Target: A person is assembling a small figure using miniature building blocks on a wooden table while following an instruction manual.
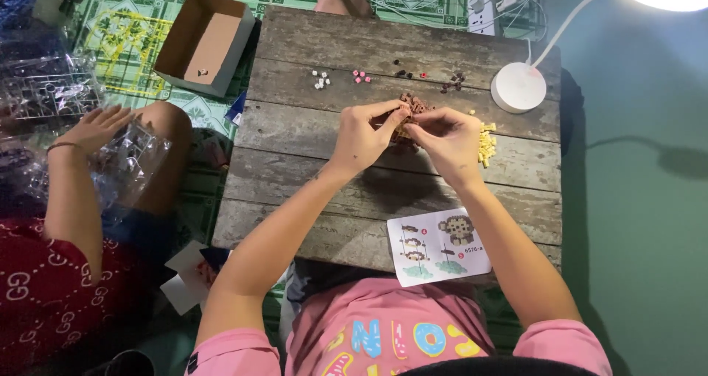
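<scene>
Brown brick model (410, 107) | pinched between left hand (363, 136), right hand (448, 141)

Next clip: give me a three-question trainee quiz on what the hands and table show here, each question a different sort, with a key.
1. True or false: both the left hand and the right hand are on the brown brick model.
2. The pile of yellow bricks lies nearest to which? A) the cardboard box B) the right hand C) the instruction sheet
3. Fill in: the white lamp base stands at the far ____ corner of the wooden table, by the person's own sides.

Key: 1 true; 2 B; 3 right.
</scene>
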